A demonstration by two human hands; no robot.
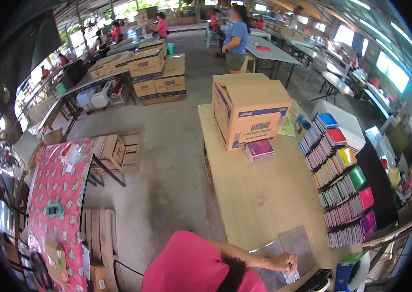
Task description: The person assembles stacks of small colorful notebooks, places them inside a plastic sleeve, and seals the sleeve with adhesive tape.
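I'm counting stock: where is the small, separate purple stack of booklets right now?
In the head view, right of centre, the purple stack sits on the pale table, just in front of the large cardboard box.

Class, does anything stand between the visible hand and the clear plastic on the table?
Nothing visible does: the left hand is right at the clear plastic. The notebook rows stand off to the right, the carton farther back.

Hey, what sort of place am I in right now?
Probably a workshop or packing area for paper goods: rows of colourful booklets stand near a large carton, more cartons are stacked further back, and a person in blue stands by a grey worktable.
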